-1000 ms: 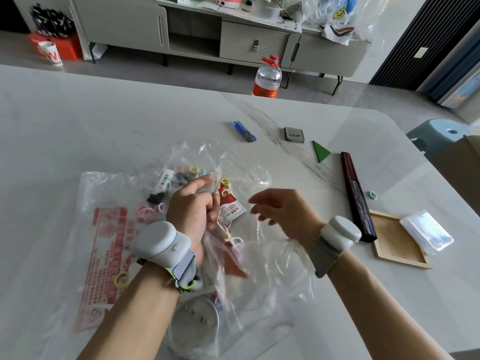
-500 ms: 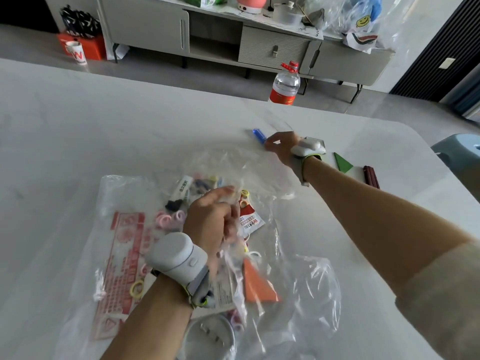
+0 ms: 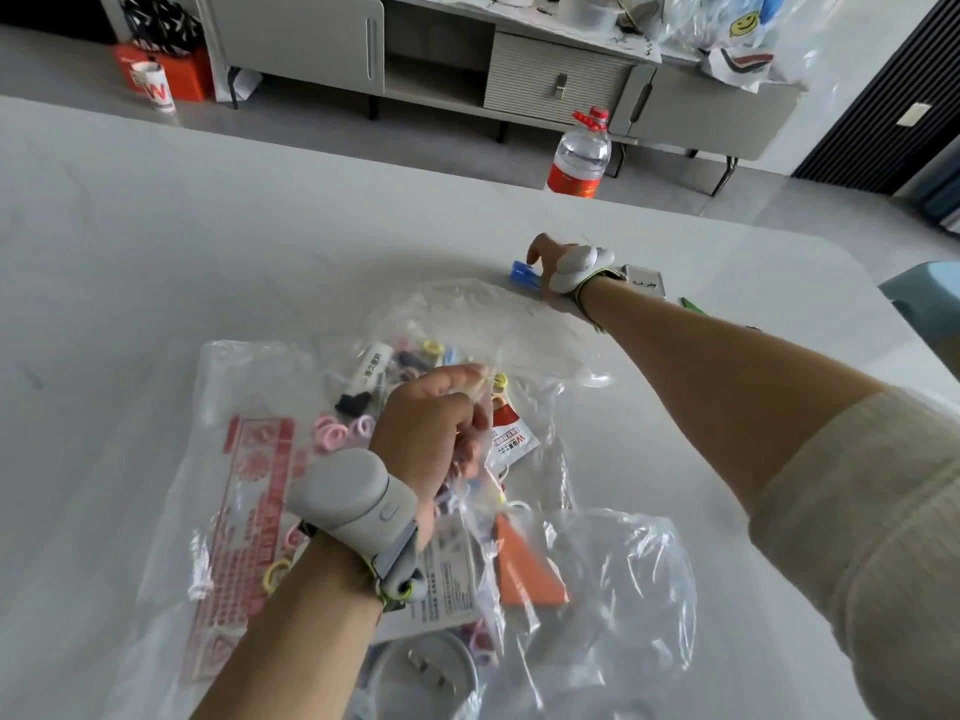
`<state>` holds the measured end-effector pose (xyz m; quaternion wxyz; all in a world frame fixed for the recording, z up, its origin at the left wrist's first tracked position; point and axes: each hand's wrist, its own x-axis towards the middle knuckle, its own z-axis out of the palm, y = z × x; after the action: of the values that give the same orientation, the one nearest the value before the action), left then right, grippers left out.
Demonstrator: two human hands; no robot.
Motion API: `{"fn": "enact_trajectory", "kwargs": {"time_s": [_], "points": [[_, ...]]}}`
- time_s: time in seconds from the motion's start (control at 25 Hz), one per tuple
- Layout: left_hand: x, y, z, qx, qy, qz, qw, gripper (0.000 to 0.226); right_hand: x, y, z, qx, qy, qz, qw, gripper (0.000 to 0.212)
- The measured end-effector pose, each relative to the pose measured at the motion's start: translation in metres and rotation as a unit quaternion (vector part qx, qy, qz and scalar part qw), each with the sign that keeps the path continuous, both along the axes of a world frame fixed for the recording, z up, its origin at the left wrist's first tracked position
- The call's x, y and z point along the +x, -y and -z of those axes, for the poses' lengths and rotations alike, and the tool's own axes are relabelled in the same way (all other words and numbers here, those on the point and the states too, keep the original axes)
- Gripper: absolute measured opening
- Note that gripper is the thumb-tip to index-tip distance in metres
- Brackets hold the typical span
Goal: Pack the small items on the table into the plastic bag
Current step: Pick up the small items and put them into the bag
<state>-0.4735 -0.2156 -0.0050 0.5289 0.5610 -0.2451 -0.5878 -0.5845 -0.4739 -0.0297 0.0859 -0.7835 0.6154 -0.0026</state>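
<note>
A clear plastic bag (image 3: pixel 597 574) with red print lies crumpled on the white table (image 3: pixel 156 262). Inside it are several coloured rings, an orange triangle (image 3: pixel 524 569), a red-and-white sachet and a white tube. My left hand (image 3: pixel 436 423) grips the bag's upper film at its mouth and holds it up. My right hand (image 3: pixel 550 257) is stretched far across the table and its fingers are down on a small blue item (image 3: pixel 522 270); the wrist device hides most of the fingers.
A small grey metal tin (image 3: pixel 644 278) lies just right of my right wrist, with a green piece (image 3: pixel 691 304) beyond it. A water bottle (image 3: pixel 579 155) stands on the floor past the far table edge. A blue stool (image 3: pixel 930 298) is at the right.
My right hand left the bag mouth and reached out to the blue item at the far side. My left hand kept its grip on the bag film.
</note>
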Motion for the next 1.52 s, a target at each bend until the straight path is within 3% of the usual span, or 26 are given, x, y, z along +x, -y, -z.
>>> {"fn": "enact_trajectory", "kwargs": {"time_s": [0.08,0.2,0.36,0.56,0.72,0.8,0.92,1.0,1.24,1.44,1.52], "points": [[0.000,-0.002,-0.001,-0.006,-0.002,-0.003,1.000,0.044,-0.020,0.006,-0.010,-0.035,-0.045,0.000,0.998,0.047],[-0.001,-0.001,-0.001,-0.015,0.000,-0.005,1.000,0.043,-0.059,0.025,-0.018,-0.070,-0.068,0.090,0.991,0.049],[-0.001,0.001,0.001,-0.019,0.003,-0.011,1.000,0.042,-0.094,0.041,-0.006,-0.029,-0.116,0.116,0.986,0.034],[0.003,0.003,0.006,-0.007,0.013,-0.016,1.000,0.042,-0.089,0.041,0.008,0.028,-0.074,0.127,0.989,0.044],[0.001,0.001,0.004,-0.016,0.008,-0.011,1.000,0.044,-0.085,0.041,-0.001,0.038,-0.024,0.128,0.991,0.015],[0.003,0.003,0.003,-0.014,0.006,-0.011,1.000,0.045,-0.084,0.043,0.001,0.051,-0.007,0.109,0.993,0.012],[0.004,0.005,0.003,-0.010,0.010,-0.010,1.000,0.045,-0.080,0.041,-0.001,0.070,-0.002,0.090,0.993,0.036],[0.003,0.005,0.003,-0.012,0.010,-0.017,1.000,0.044,-0.075,0.036,-0.005,0.083,0.012,0.084,0.993,0.039],[-0.002,0.001,0.002,-0.022,0.015,-0.021,0.999,0.042,-0.089,0.010,0.003,0.106,0.132,0.159,0.973,0.019],[-0.009,0.001,-0.003,-0.020,0.021,-0.030,0.999,0.047,-0.088,-0.051,-0.006,0.161,0.245,0.183,0.938,0.031],[-0.011,0.000,-0.007,-0.026,0.004,-0.033,0.999,0.048,-0.094,-0.084,-0.002,0.160,0.331,0.186,0.911,0.032]]}}
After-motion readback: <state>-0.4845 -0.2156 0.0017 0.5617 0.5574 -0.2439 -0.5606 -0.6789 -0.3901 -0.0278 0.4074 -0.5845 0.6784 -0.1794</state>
